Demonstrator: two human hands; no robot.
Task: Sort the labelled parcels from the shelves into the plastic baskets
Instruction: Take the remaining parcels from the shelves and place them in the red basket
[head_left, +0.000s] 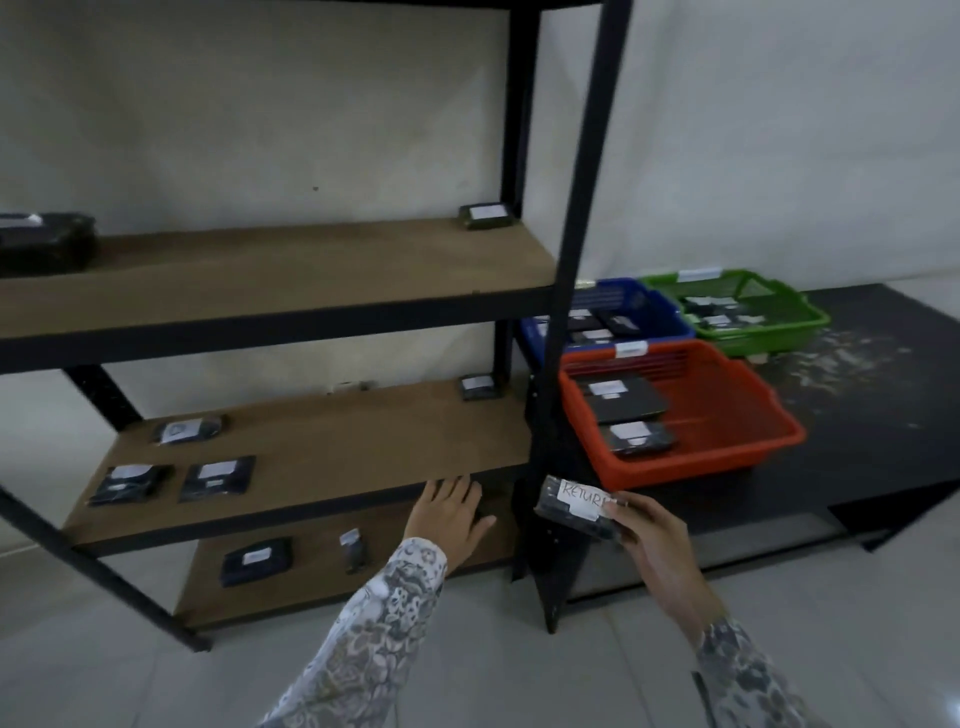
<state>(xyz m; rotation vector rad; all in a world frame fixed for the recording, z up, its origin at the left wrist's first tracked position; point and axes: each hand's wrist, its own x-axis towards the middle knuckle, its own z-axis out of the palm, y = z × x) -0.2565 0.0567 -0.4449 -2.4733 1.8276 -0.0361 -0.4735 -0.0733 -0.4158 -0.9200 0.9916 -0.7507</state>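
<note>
Patterned sleeves (374, 639) reach out; beyond stands a black-framed wooden shelf rack (322, 270). Right hand (647, 535) pinches a small black parcel labelled RETURN (574, 506): I'd check the orange plastic basket (727, 415) tag (631, 349) first. Left hand (449, 512), fingers spread, holds nothing.

The label on the parcel (575, 506) in the right hand (655, 540) reads "RETUR", and its last letters are covered by the thumb. The left hand's fingers (453, 491) reach under the middle shelf (322, 441), so their tips are hidden by its front edge. Writing on the shelf parcels' labels is too small and blurred to read. The large parcel (47, 241) on the upper shelf is cut by the left edge. The shelf post (563, 291) hides part of the blue basket (670, 312).
</note>
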